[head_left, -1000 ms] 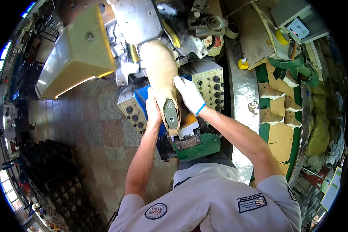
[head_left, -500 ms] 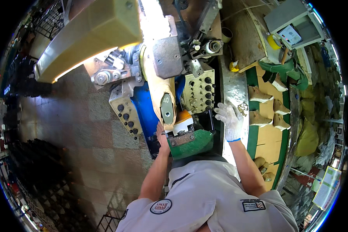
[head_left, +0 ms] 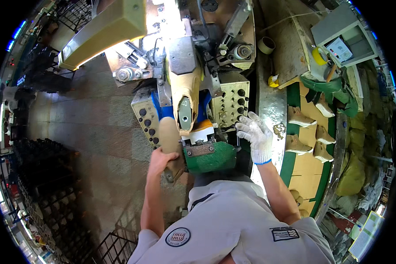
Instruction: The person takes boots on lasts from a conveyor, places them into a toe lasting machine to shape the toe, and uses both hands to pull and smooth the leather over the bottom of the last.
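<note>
My bare left hand (head_left: 161, 159) is closed round the end of a tan shoe upper (head_left: 170, 132), which stands beside the machine. A dark end piece pokes out below that hand. A second tan shoe upper (head_left: 177, 88) sits in the machine under a metal press block (head_left: 182, 57), with a grey-green shoe last (head_left: 186, 113) showing in its opening. My right hand (head_left: 256, 137), in a white knit glove with a blue cuff, is open with fingers spread. It hovers near the control panel (head_left: 230, 103) and the metal edge, holding nothing.
To the right, a conveyor (head_left: 304, 169) with green edges carries several tan shoes (head_left: 297, 144). A green padded guard (head_left: 213, 158) lies close before my body. A curved lamp arm (head_left: 103, 33) hangs at upper left. Dark racks (head_left: 44, 176) stand far left.
My left hand has come out from beside the machine, moving left, and now holds a tan shoe upper. My right hand stays spread in nearly the same place. The view has shifted slightly.
</note>
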{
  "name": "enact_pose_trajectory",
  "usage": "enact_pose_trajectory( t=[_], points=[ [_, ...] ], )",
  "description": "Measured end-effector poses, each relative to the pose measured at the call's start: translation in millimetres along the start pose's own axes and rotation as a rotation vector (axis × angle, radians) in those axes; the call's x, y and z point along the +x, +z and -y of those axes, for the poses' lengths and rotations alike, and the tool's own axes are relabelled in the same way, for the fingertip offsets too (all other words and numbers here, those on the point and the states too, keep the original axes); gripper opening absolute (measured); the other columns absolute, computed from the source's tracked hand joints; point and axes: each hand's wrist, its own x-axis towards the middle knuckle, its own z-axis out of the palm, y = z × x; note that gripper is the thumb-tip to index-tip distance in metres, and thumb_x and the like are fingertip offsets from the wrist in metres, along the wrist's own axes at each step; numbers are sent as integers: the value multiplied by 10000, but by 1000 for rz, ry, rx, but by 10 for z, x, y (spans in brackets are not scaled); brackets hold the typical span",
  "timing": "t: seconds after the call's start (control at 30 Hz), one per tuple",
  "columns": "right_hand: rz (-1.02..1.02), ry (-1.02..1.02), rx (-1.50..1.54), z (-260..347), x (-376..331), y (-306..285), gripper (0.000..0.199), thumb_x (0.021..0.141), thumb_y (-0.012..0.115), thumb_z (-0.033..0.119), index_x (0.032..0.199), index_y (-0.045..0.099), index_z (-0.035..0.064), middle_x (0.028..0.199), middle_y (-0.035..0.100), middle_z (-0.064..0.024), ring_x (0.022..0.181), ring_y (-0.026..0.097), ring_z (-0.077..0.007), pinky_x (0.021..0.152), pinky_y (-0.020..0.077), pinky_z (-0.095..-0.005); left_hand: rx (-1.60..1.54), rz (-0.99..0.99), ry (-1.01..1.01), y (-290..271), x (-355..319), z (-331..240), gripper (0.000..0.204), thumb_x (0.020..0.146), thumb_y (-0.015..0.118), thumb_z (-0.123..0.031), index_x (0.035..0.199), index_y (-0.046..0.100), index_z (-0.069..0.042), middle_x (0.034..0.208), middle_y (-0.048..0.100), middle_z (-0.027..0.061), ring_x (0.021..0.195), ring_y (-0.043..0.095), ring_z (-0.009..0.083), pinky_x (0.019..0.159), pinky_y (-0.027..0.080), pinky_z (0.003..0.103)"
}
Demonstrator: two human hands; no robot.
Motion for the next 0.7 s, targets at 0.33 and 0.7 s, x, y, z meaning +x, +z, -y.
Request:
enact_pose_trajectory(
  t=[0.33, 0.7],
  points=[
    [484, -151, -18, 495, -569, 932, 977, 852, 840, 332, 1583, 297, -19, 1437, 551, -159, 1310, 532, -205, 1139, 396, -372, 208, -193, 605, 591, -1846, -1804, 553, 888, 791, -268, 1299, 600, 49, 1097, 740, 154, 1030, 694, 206, 929, 521, 330],
    [-37, 29, 446, 617, -513, -1309, 541, 956, 693, 326, 1358, 581, -19, 1240, 666, -135, 1079, 654, -207, 943, 532, -345, -280, 375, 603, 3095, -972, -1844, 576, 907, 822, -262, 1320, 598, 70, 1158, 711, 89, 1059, 636, 135, 944, 490, 274]
  ],
)
